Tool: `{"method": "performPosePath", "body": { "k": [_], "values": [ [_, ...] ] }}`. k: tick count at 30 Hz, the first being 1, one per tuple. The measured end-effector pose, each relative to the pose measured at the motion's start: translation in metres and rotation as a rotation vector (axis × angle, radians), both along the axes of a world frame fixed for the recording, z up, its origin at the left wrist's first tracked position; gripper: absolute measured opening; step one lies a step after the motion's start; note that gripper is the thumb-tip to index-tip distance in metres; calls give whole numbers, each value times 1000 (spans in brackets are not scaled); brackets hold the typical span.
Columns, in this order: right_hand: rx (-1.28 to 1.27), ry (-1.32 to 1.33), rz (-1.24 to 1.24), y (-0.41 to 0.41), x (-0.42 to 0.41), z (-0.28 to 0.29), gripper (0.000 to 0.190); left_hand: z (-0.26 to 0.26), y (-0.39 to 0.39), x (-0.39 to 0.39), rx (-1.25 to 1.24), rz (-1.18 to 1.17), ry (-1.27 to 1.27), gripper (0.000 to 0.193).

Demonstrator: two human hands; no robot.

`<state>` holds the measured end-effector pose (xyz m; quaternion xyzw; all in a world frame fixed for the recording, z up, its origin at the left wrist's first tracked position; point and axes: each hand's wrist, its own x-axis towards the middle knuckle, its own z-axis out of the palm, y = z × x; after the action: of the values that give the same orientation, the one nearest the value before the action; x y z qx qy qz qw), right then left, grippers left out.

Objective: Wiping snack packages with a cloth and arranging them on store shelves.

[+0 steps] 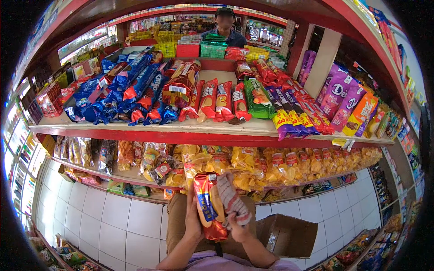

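Observation:
Over my lap, my left hand [193, 216] grips a red packet of biscuits [207, 203] along its left side. The packet stands upright, with a blue band and pictured biscuits on its front. My right hand [238, 228] holds a grey cloth with red stripes [233, 198], which lies against the packet's right edge. Just beyond both hands is a lower shelf of clear bags of yellow chips [244, 159]. Above it, the upper shelf [220, 74] carries rows of packets, with a bare patch behind the small red biscuit packets [207, 100].
Blue Oreo packs [135, 81] fill the upper shelf's left; purple pouches [339, 91] stand at its right. An open cardboard box [288, 235] sits on the white tiled floor [142, 216] by my right leg. Behind the shelf is a person in a cap [225, 30], near plastic baskets [213, 49].

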<state>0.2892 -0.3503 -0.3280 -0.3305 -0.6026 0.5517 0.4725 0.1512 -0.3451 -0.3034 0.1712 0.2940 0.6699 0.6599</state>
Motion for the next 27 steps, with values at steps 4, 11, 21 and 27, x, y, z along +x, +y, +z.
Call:
{"method": "performPosePath", "body": {
  "k": [4,11,21,27],
  "values": [
    [157,-136,-40,-13,-24,-2,44,-87,22,-45,-65,244,40,45],
    [15,-109,-105,-20,-21,32,58,-18,3,-16,31,-32,64,54],
    [579,-420,-64,-25,-22,41,48,0,-5,-25,-22,24,138,56],
    [-141,-227,-176,-4,0,9,12,2,-17,-6,16,-70,174,59]
  ]
}}
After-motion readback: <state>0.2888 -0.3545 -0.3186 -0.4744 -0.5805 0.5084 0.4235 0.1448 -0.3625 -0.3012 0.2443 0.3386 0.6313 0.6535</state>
